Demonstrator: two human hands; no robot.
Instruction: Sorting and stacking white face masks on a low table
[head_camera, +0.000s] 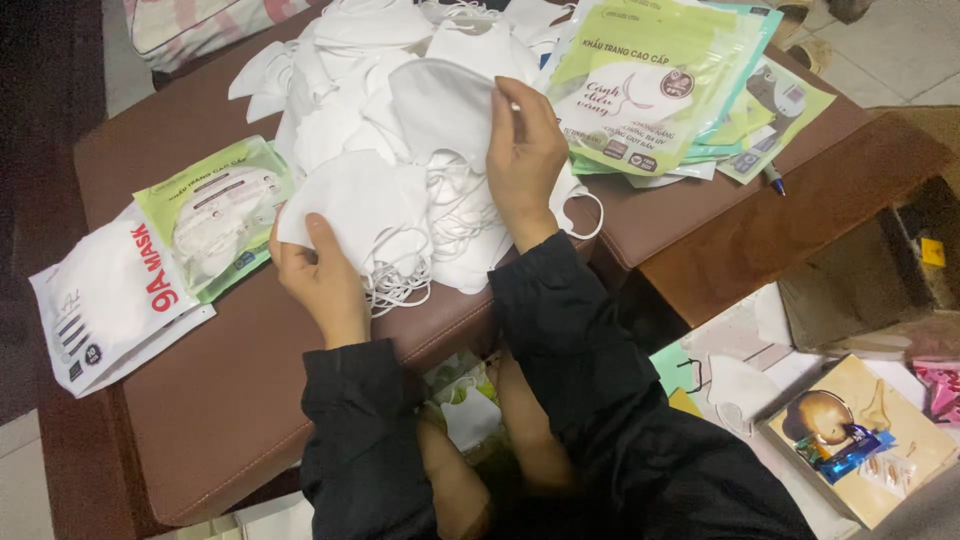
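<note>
While a folded white mask (350, 205) is pinched between thumb and curled fingers of the left hand (320, 275), a second white mask (440, 100) is gripped at its edge by the closed fingers of the right hand (525, 160); both are held just above the loose heap of white masks (350, 70) spread beyond the hands. The step is judged best done with the ear loops (450, 215) kept untangled and each mask lifted singly; the pinch is best kept at the edges. Both wrists are bent forward, black sleeves (560, 330) drawn down toward the body. Left of the left hand, a green packet (215, 215) and a white packet (110, 295) lie on the brown padded surface (230, 400); right of the right hand, a stack of green packets (650, 85) is seen.
</note>
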